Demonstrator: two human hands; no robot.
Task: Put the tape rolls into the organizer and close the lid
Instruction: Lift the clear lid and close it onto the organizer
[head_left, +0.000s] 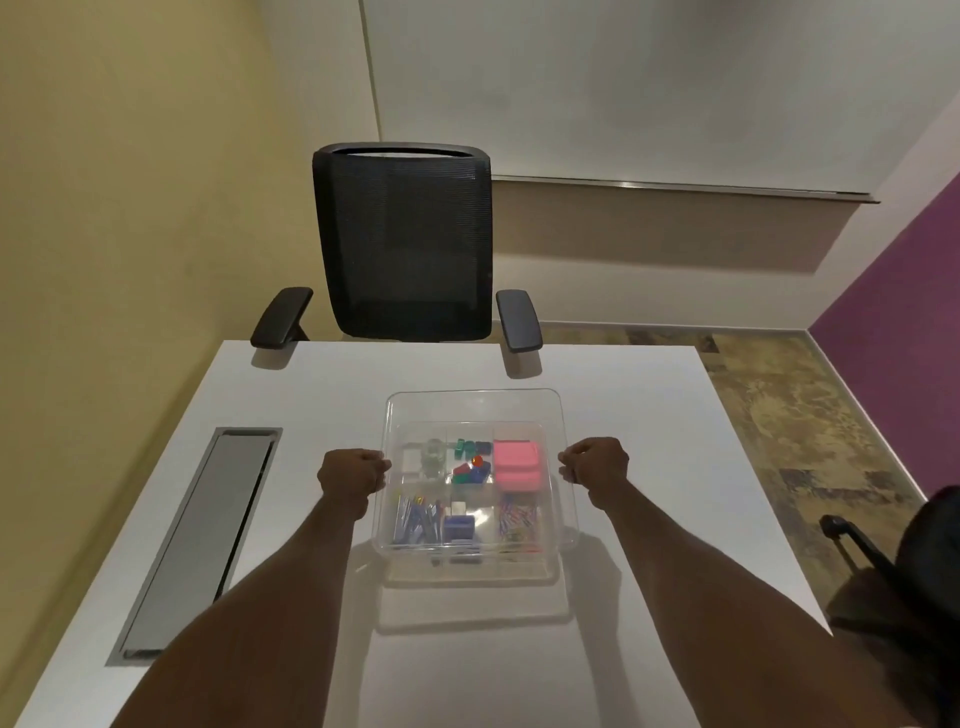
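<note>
A clear plastic organizer (470, 570) stands on the white table (649, 415) in front of me. Its compartments hold small stationery. In the far left compartment sits what looks like a clear tape roll (434, 456). The transparent lid (472, 408) hovers flat just over the organizer, and the contents show through it. My left hand (350, 475) pinches the lid's left edge. My right hand (597, 465) pinches its right edge. Whether the lid touches the organizer's rim I cannot tell.
Inside the organizer lie pink sticky notes (517, 465), coloured clips (470, 462) and paper clips (519, 519). A grey cable hatch (202, 535) runs along the table's left side. A black mesh chair (405, 244) stands behind the far edge, another chair (909, 561) at the right.
</note>
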